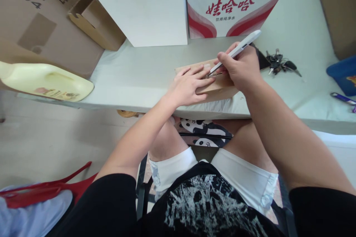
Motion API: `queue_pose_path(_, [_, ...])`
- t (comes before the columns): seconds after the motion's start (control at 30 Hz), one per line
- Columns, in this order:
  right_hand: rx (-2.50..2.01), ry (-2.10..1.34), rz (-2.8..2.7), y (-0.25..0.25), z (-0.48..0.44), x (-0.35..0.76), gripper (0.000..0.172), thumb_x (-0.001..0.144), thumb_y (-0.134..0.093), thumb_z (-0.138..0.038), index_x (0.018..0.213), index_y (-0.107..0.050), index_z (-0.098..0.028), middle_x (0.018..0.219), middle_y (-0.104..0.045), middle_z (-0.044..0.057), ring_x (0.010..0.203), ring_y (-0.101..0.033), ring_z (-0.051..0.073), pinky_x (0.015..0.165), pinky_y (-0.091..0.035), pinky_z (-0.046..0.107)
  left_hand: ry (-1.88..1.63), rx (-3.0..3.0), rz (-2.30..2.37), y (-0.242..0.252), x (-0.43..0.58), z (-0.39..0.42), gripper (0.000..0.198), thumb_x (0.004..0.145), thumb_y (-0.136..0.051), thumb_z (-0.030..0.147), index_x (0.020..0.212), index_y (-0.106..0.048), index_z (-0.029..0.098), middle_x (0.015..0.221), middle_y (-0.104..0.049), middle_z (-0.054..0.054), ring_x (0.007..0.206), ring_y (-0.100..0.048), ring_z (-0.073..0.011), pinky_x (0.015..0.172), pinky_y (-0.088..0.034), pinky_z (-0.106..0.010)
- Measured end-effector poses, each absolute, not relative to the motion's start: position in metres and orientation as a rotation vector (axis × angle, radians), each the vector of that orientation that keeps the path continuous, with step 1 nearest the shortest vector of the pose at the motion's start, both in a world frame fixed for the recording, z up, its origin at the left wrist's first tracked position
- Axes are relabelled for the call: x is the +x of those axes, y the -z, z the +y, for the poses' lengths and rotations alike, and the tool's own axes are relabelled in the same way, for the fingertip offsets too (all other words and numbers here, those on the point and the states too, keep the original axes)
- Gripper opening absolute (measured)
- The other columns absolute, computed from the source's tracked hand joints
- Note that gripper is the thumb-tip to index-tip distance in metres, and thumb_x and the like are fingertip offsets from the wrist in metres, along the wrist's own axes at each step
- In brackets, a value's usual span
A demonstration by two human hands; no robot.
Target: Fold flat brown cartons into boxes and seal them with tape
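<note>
Where the surface [144, 70] starts at your left, a pale yellow jug [50, 86] is cut off by the frame edge, and you can't make out the contents through its wall. Behind it rises a big brown carton [65, 37] with printed characters, its contents hidden. Against that leans or stands a narrower brown box [104, 26] with an opening at the top, though you can't tell what it holds. Next come plain white cartons [147, 18], one on another, their insides hidden too.

In front of these, your left hand [189, 86] lies with fingers spread on top of a small cardboard box [221, 93] near the surface's front edge. You can't see into that box. Above it stands a white and red carton [230, 14] with red lettering. Your right hand [244, 64] pinches a slim white tool [241, 47], tilted, its tip at the box top just beside your left fingers.

Just right of that hand, a dark item [260, 58], partly covered, sits beside a bunch of keys [278, 61]. At the far right are another brown carton [339, 11], a blue tub [345, 76] whose contents you can't see, and a slim purple item [343, 98].
</note>
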State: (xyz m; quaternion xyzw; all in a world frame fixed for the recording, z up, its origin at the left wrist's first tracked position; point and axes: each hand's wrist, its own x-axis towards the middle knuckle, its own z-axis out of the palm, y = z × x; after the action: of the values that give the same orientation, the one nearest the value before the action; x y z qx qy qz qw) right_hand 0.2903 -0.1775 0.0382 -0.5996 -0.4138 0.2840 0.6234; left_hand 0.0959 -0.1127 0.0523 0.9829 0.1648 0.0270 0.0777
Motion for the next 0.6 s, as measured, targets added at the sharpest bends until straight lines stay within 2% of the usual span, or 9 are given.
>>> queue_pose_path(0.17, [-1.384, -0.663, -1.019, -0.0409, -0.1778, 0.2882, 0.036, 0.076, -0.087, -0.047, 0.072, -0.058, -0.026, 0.069, -0.072, 0.001, 0.063, -0.072, 0.022, 0.054, -0.061, 0.035, -0.089, 2.944, 0.488, -0.0544, 0.0957, -0.1136, 0.056, 0.092, -0.064, 0.043, 0.148, -0.062, 0.034, 0.166, -0.048, -0.004, 0.156, -0.041, -0.0319, 0.127, -0.031, -0.055])
queue_pose_path(0.43, [-1.400, -0.642, -0.900, -0.0374, -0.1757, 0.2911, 0.033, 0.081, -0.082, -0.045, 0.073, -0.056, -0.026, 0.068, -0.071, 0.001, 0.060, -0.071, 0.021, 0.051, -0.057, 0.032, -0.080, 2.945, 0.500, -0.0519, 0.0960, -0.1129, 0.060, 0.091, -0.066, 0.044, 0.150, -0.060, 0.035, 0.167, -0.046, -0.002, 0.157, -0.040, -0.0326, 0.128, -0.030, -0.054])
queue_pose_path(0.6, [-1.451, -0.626, -0.940, -0.0412, -0.1778, 0.2886, 0.030, 0.081, -0.081, -0.044, 0.075, -0.058, -0.026, 0.070, -0.072, 0.002, 0.066, -0.074, 0.023, 0.056, -0.059, 0.034, -0.089, 2.946, 0.491, -0.0508, 0.0960, -0.1122, 0.060, 0.090, -0.067, 0.044, 0.149, -0.061, 0.033, 0.167, -0.047, -0.004, 0.157, -0.040, -0.0333, 0.128, -0.030, -0.054])
